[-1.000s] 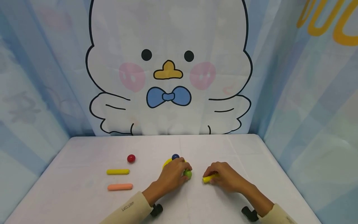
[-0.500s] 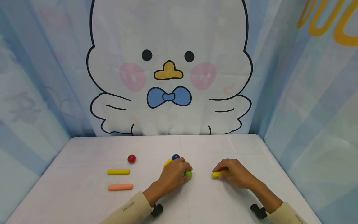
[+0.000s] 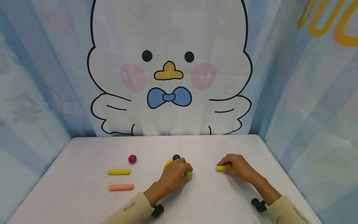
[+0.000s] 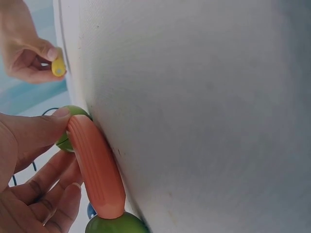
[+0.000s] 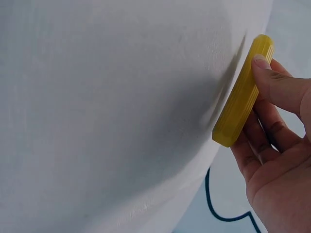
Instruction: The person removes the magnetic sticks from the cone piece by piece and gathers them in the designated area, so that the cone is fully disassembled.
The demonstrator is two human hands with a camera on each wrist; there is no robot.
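Observation:
My left hand point(image 3: 173, 174) pinches a green ball point(image 3: 188, 174) between thumb and fingers. In the left wrist view an orange rod point(image 4: 99, 170) runs from that ball to a second green ball point(image 4: 116, 224). A blue ball point(image 3: 176, 157) and part of a yellow piece point(image 3: 167, 163) show just beyond the left hand, which hides much of this cluster in the head view. Off to the right, my right hand point(image 3: 239, 168) grips a yellow ridged rod point(image 5: 240, 97), thumb on one side and fingers on the other, low over the white tabletop.
On the left part of the table point(image 3: 70, 186) lie a red ball point(image 3: 132, 159), a loose yellow rod point(image 3: 118, 172) and a loose orange rod point(image 3: 121, 187). A printed curtain point(image 3: 167, 118) stands along the far edge, with more fabric at both sides.
My right hand has carried the yellow rod to the right and farther back, away from the cluster. The left hand stays in place on the green ball.

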